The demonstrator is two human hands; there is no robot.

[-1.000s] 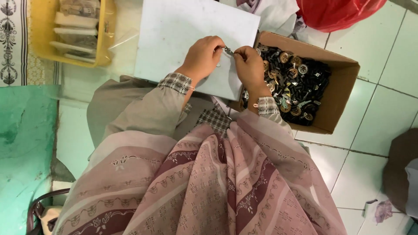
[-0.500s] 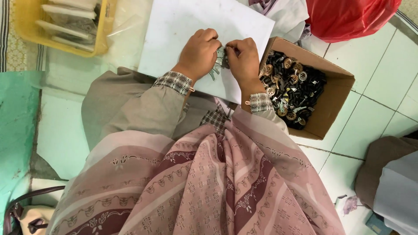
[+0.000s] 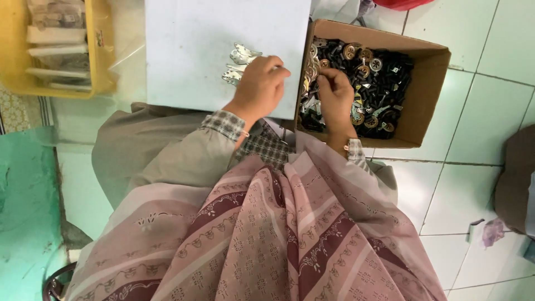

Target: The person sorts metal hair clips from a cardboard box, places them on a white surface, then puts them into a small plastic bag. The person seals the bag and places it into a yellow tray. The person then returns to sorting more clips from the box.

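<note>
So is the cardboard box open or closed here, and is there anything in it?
Open: the cardboard box has no flaps over its top, and small black and brass-coloured parts fill it. The right hand reaches inside.

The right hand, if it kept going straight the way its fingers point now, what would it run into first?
The right hand is already inside the cardboard box, fingers pointing away from the body. It would probably first meet the heap of black and brass-coloured small parts just ahead of its fingertips; depth is unclear.
</note>
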